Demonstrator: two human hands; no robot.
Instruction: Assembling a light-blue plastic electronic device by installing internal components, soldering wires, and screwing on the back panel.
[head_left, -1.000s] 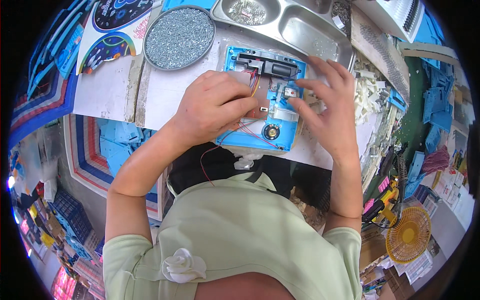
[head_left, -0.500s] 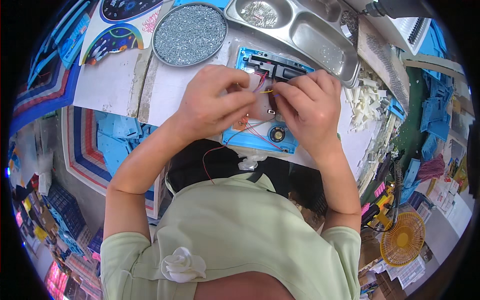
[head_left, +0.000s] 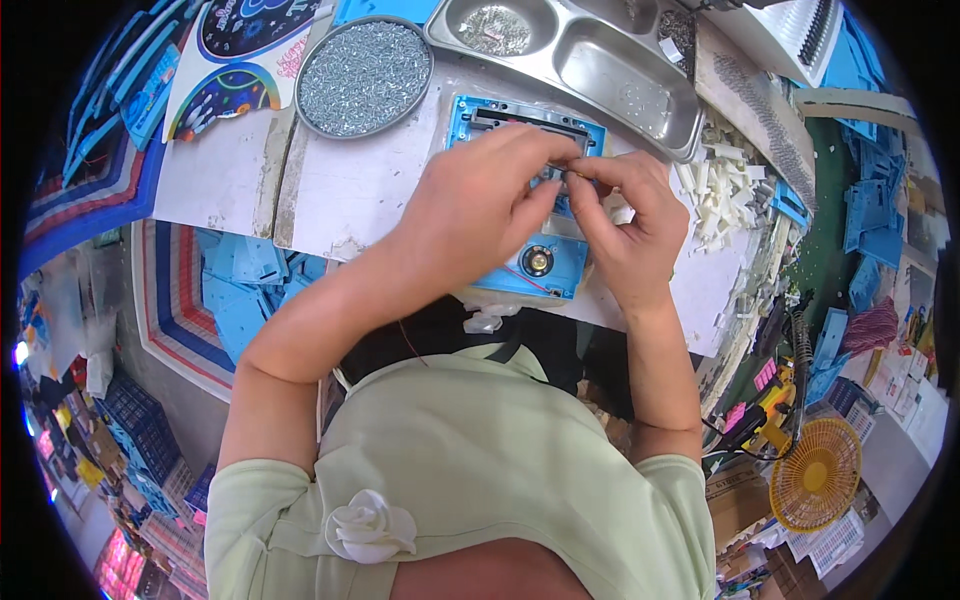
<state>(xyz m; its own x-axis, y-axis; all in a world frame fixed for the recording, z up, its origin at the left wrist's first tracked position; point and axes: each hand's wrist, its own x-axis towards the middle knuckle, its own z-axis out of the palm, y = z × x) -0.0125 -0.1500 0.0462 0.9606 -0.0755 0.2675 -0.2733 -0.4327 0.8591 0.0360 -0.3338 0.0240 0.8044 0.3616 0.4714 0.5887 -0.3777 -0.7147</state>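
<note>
I see my two hands meeting over a blue plastic case [head_left: 545, 265] that lies flat on the bench [head_left: 340, 195], right in front of me. My left hand [head_left: 470, 205] is curled, and its fingertips pinch close together near the top middle of the case. My right hand [head_left: 630, 225] is curled too, with its fingertips pinched tight, touching the left ones. There may be a tiny part between them, but it is too small for me to tell what it is.

The case is open on top. A small round speaker [head_left: 537, 261] already sits in its lower part, with a thin red wire [head_left: 528, 282] running by it. So I think some parts are in, and the work in the middle of the case is not finished yet. My hands hide that spot, so I cannot say how much is left.

A round tray of small screws [head_left: 365, 75] waits just behind the case. A metal tray [head_left: 600, 70] with compartments sits near it. White plastic bits [head_left: 725, 190] lie in a pile to the right.
</note>
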